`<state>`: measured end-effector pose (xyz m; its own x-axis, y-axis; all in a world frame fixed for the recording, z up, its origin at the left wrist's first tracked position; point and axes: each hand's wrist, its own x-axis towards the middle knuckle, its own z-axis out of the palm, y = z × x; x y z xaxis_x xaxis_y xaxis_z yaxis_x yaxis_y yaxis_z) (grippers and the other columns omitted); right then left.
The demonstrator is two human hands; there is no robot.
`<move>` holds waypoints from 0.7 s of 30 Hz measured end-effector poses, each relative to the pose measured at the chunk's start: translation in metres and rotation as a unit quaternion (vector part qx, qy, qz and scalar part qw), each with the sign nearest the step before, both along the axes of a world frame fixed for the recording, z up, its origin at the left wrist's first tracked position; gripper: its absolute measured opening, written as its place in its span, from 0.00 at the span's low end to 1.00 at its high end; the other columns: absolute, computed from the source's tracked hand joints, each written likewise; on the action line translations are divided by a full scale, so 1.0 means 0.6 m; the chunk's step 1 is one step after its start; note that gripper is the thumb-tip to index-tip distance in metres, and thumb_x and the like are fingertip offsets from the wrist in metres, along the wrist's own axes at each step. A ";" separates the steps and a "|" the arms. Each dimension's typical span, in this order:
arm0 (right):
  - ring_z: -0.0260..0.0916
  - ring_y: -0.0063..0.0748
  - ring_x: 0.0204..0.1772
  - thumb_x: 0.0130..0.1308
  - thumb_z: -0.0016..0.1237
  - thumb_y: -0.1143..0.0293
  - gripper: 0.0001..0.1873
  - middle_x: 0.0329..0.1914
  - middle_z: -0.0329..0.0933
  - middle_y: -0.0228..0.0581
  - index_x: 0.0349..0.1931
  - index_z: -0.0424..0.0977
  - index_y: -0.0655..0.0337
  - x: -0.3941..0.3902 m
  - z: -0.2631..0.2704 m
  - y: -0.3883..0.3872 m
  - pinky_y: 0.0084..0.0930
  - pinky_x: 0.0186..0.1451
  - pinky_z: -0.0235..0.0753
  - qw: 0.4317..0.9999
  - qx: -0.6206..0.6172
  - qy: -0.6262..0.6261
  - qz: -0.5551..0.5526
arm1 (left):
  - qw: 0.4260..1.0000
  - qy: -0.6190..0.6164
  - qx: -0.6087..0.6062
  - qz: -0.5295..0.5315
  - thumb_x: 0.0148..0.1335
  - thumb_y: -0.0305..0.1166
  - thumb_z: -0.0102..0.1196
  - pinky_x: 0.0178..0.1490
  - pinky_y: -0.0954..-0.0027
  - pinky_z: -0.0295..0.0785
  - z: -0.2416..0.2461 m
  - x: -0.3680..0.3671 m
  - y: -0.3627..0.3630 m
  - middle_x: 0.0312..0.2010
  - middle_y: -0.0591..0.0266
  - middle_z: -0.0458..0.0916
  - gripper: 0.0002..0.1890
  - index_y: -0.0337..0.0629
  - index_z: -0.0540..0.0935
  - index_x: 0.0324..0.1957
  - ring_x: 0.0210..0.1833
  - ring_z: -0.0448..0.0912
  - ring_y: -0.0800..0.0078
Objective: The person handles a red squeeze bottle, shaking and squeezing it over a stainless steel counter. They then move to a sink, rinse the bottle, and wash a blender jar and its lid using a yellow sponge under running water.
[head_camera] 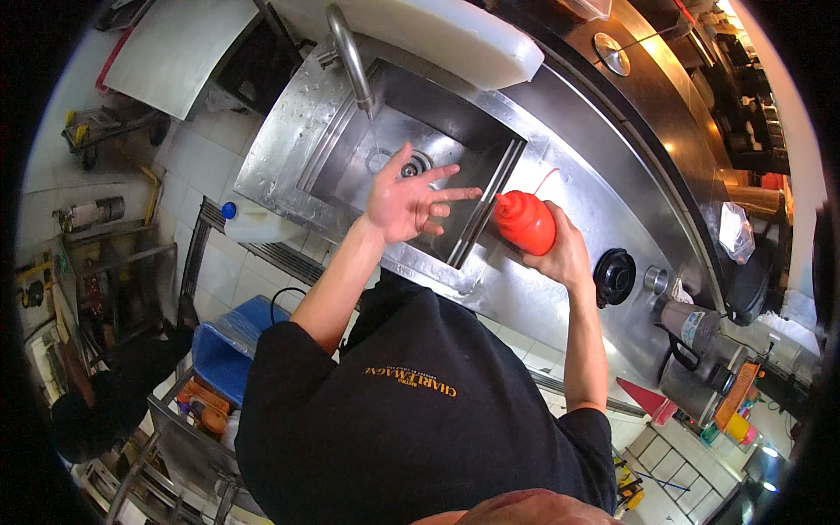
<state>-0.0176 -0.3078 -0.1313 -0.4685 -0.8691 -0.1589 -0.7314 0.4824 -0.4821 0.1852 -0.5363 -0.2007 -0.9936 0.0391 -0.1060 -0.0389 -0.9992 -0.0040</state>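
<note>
My right hand (566, 252) is wrapped around a red plastic squeeze bottle (527, 223). The bottle tilts with its nozzle toward the sink, and a thin red cord or strip shows beside its neck. Over the stainless steel sink basin (453, 125), my left hand (412, 207) is held palm up with fingers apart and nothing in it. Behind it, a thin stream of water runs from the metal faucet (351, 56) toward the drain (415, 165).
A long white plastic container or board (499, 59) lies along the sink's back. On the right counter sit a round black lid (615, 277), a small metal cup (655, 279) and a blender jar (686, 321). A jug with a blue cap (252, 222) and a blue bin (223, 354) are at left.
</note>
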 end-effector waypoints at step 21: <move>0.68 0.40 0.62 0.43 0.73 0.73 0.48 0.62 0.67 0.47 0.64 0.57 0.66 -0.041 -0.156 0.216 0.39 0.66 0.69 0.837 -0.335 -0.006 -0.433 | 0.849 0.467 -0.238 -0.066 0.29 0.78 0.64 0.24 0.75 0.69 0.299 0.044 -0.008 0.39 0.51 0.72 0.63 0.25 0.64 0.50 0.25 0.73 0.73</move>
